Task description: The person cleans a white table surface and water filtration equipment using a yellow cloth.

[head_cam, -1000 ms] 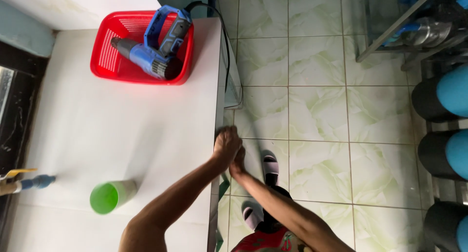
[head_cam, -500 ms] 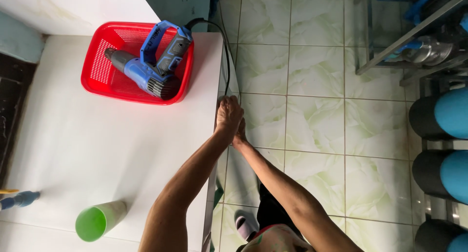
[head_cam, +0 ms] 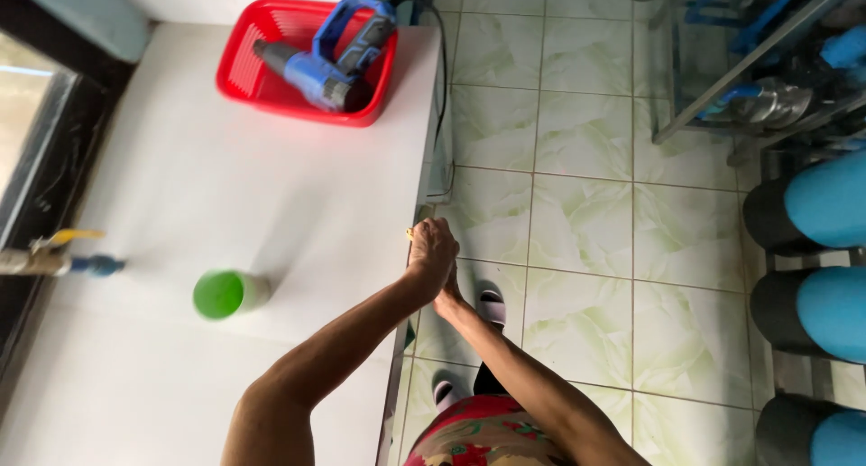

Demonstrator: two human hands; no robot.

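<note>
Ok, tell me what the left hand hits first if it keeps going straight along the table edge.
The left hand points up the white table's right edge. The black cord hanging there comes first, probably; the red basket lies just left of that line. Depth is unclear.

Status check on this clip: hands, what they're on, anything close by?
Left hand and right hand together at the table edge. Grip hidden. Green cup and red basket stand apart.

Both hands stay pressed together at front edge of white surface; left hand over right hand. Half second ago they sit nearer red basket; now well apart from it again, much as one second ago. Green cup lies closer to left forearm than before. Small yellowish bit shows at left fingers.
</note>
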